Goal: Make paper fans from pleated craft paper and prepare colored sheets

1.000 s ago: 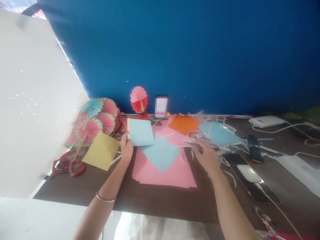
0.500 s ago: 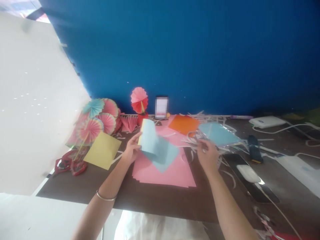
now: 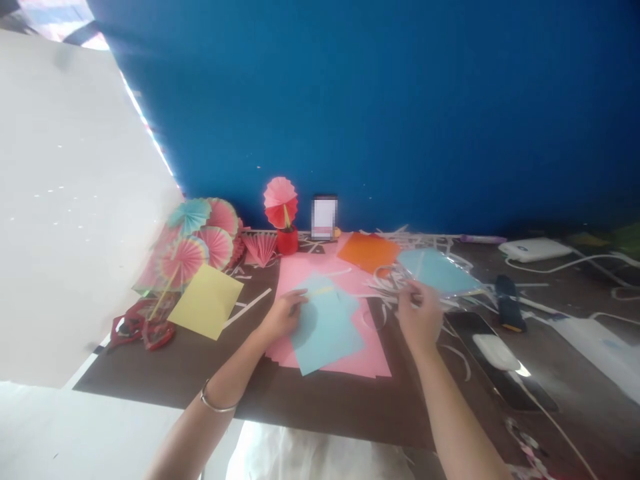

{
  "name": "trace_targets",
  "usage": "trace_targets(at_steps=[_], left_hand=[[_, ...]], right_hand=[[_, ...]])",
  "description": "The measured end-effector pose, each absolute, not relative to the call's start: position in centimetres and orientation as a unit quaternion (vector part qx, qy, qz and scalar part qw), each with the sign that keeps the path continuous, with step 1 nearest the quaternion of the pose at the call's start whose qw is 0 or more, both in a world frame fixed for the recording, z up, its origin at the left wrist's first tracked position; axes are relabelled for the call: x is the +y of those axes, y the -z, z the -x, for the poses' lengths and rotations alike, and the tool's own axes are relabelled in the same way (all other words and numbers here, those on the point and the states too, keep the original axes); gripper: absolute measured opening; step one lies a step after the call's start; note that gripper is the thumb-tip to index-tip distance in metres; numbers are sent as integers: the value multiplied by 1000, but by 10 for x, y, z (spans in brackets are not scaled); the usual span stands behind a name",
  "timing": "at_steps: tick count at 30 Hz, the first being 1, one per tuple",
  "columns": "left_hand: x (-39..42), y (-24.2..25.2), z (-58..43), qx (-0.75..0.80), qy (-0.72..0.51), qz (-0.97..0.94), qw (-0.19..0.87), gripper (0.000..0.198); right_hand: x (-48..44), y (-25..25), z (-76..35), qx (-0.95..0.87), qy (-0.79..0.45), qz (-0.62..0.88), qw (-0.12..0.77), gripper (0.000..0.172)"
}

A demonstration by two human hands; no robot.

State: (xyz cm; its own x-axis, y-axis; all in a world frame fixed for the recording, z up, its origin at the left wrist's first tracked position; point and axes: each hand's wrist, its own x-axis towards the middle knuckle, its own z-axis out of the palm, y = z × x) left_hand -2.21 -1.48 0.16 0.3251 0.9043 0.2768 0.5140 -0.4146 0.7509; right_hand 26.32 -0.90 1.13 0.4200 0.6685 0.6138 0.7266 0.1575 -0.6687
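My left hand (image 3: pixel 285 317) is at the left edge of a light blue paper sheet (image 3: pixel 325 333), its fingers curled on that edge. The sheet lies low over another light blue sheet, atop a stack of pink paper (image 3: pixel 370 357). A narrow yellowish strip (image 3: pixel 320 291) shows along its upper part. My right hand (image 3: pixel 419 317) hovers to the right of the stack, thumb and fingers drawn together beside a heap of thin white paper strips (image 3: pixel 390 280). What its fingers hold, if anything, is too small to make out.
Left stand folded paper fans (image 3: pixel 183 257), a yellow sheet (image 3: pixel 207 301) and red-handled scissors (image 3: pixel 145 327). Behind are a fan in a red pot (image 3: pixel 287 241), orange paper (image 3: pixel 369 251) and bagged blue paper (image 3: pixel 440 270). A phone (image 3: pixel 530 390) and cables lie right.
My left hand has lowered the raised light blue sheet onto the paper stack and moved slightly right and down. My right hand has hardly moved.
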Motion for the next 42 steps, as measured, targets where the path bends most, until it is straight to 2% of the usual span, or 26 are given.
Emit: trace_targets(at_steps=[3,6,9,12,15,18,21,25,28,30,33,36,42], left_hand=[[-12,1,24,464,-376,-764,246,36],[-12,-1,26,441,-351,-796,220,39],[-11,-7,32,489,-319,-801,131,36],[-8,-12,43,640,-300,-708,10,29],[-5,-13,53,752,-213,-623,-31,30],[-5,-11,57,772,-162,-615,2,27],[-4,-8,58,756,-178,-630,23,23],[-4,-10,54,695,-299,-646,95,15],[-9,-14,41,583,-438,-640,241,17],[-14,-17,28,520,-481,-603,367,25],[-22,-19,10,465,-444,-597,480,27],[-26,-19,2,416,-409,-621,524,24],[-29,-19,-1,386,-413,-613,552,19]], right_hand=[[-9,-15,-272,-439,28,639,632,30],[-7,-15,-278,-338,-21,631,698,30],[-5,-14,-281,-298,-65,633,712,24],[-4,-13,-281,-298,-82,629,714,22],[-6,-15,-278,-310,-81,637,701,24],[-10,-17,-267,-369,-71,662,648,28],[-15,-16,-250,-494,-64,661,562,25],[-20,-12,-228,-669,-69,573,468,18],[-25,-12,-216,-724,-137,526,425,15],[-29,-15,-208,-723,-227,508,409,16],[-35,-18,-194,-702,-360,471,395,21],[-39,-18,-182,-677,-427,455,391,23],[-38,-18,-175,-638,-466,456,410,23]])
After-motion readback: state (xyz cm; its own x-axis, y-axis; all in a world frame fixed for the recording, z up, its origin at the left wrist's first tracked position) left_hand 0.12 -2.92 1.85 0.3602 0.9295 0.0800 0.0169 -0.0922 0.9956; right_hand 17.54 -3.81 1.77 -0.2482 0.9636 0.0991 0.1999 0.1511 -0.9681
